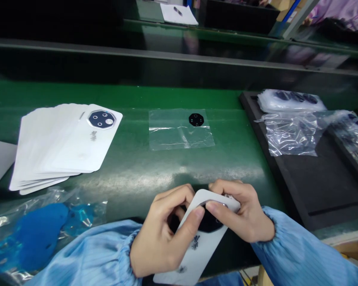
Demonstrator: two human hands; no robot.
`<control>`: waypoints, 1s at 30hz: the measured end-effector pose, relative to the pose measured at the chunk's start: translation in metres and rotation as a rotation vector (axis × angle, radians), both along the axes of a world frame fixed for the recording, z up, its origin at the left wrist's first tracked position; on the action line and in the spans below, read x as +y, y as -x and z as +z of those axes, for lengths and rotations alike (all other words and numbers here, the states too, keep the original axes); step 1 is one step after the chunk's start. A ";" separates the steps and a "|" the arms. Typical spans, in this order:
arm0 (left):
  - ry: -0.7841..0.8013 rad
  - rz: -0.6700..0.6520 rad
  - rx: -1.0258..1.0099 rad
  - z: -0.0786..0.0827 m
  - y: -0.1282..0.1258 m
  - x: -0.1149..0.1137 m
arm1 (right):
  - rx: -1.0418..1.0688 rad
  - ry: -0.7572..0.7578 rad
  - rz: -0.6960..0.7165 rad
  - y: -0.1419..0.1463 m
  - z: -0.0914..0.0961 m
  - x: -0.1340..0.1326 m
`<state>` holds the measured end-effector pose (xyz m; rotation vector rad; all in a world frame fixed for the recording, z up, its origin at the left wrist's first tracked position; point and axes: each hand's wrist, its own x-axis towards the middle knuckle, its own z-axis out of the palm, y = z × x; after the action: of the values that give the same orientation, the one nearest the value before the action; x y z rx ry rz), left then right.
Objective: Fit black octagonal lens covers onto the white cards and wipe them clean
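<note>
A white phone back cover with a dark camera panel is held tilted close to the table's front edge. My left hand grips its left side, thumb pressed at the panel's left edge. From the right, my right hand holds its top end with the thumb on the panel; the fingers behind the cover are partly hidden. Beyond them, a black octagonal lens piece lies on a clear plastic bag. A fanned stack of white back covers rests to the left, the top one showing its camera panel.
A black tray on the right holds clear bags and a wrapped bundle of dark lens pieces. At front left lies a clear bag with blue film pieces. Paper with a pen sits on the far shelf.
</note>
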<state>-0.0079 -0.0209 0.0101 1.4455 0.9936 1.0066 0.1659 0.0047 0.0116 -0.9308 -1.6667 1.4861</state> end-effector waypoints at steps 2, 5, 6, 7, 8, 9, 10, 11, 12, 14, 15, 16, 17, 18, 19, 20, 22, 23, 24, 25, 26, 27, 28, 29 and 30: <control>0.008 -0.009 -0.005 0.000 0.000 0.000 | -0.008 -0.022 -0.009 0.001 -0.001 -0.001; 0.027 -0.006 -0.003 -0.001 -0.001 0.000 | -0.012 -0.029 -0.027 0.002 -0.002 -0.001; 0.038 -0.004 -0.009 -0.001 -0.001 0.001 | -0.013 -0.021 -0.034 0.002 -0.003 -0.002; 0.054 -0.009 -0.019 -0.001 -0.001 0.002 | -0.013 -0.012 -0.043 0.002 -0.004 -0.002; 0.073 -0.016 -0.031 -0.002 0.000 0.003 | -0.013 0.003 -0.050 0.002 -0.004 -0.002; 0.090 -0.027 -0.041 -0.002 0.000 0.003 | -0.015 0.021 -0.063 0.002 -0.005 -0.001; 0.097 -0.043 -0.047 -0.002 0.001 0.004 | -0.018 0.040 -0.080 0.001 -0.006 -0.001; 0.096 -0.057 -0.046 -0.002 0.002 0.005 | -0.018 0.058 -0.102 0.000 -0.006 0.000; 0.089 -0.064 -0.038 -0.002 0.003 0.006 | -0.012 0.074 -0.125 0.000 -0.007 0.000; 0.064 -0.052 -0.021 -0.002 0.003 0.006 | 0.011 0.102 -0.164 -0.002 -0.007 0.001; 0.053 -0.038 -0.011 -0.002 0.003 0.007 | 0.027 0.113 -0.173 -0.003 -0.006 0.002; 0.045 -0.019 0.000 -0.002 0.003 0.007 | 0.039 0.126 -0.169 -0.004 -0.006 0.002; 0.038 0.000 0.010 -0.002 0.002 0.007 | 0.046 0.140 -0.154 -0.004 -0.005 0.003; 0.032 0.014 0.019 -0.001 0.002 0.008 | 0.042 0.160 -0.124 -0.005 -0.003 0.003; 0.032 0.025 0.029 -0.001 0.001 0.008 | 0.032 0.182 -0.088 -0.005 -0.002 0.004; 0.036 0.030 0.039 -0.001 0.000 0.008 | 0.022 0.201 -0.051 -0.005 -0.001 0.004; 0.043 0.033 0.054 0.000 0.000 0.008 | 0.002 0.223 -0.004 -0.005 0.001 0.004; 0.043 0.033 0.059 0.000 0.000 0.007 | -0.005 0.225 0.000 -0.004 0.001 0.005; 0.042 0.036 0.064 0.000 0.000 0.007 | -0.010 0.222 -0.007 -0.003 0.001 0.005; 0.035 0.035 0.070 0.000 0.001 0.006 | -0.011 0.216 -0.015 -0.002 0.001 0.004; 0.030 0.036 0.078 0.000 0.001 0.005 | -0.012 0.212 -0.018 -0.002 0.001 0.004; 0.024 0.036 0.090 -0.001 0.001 0.004 | -0.010 0.210 -0.019 -0.001 0.001 0.004; 0.019 0.032 0.102 -0.001 0.002 0.004 | -0.006 0.209 -0.018 0.000 0.001 0.004; 0.016 0.027 0.113 -0.001 0.002 0.003 | 0.001 0.214 -0.016 0.000 0.001 0.004; 0.018 0.020 0.119 -0.002 0.002 0.003 | 0.006 0.223 -0.015 0.000 0.001 0.004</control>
<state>-0.0094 -0.0176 0.0084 1.4968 1.1027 0.9325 0.1661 0.0084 0.0125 -1.0538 -1.5074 1.6871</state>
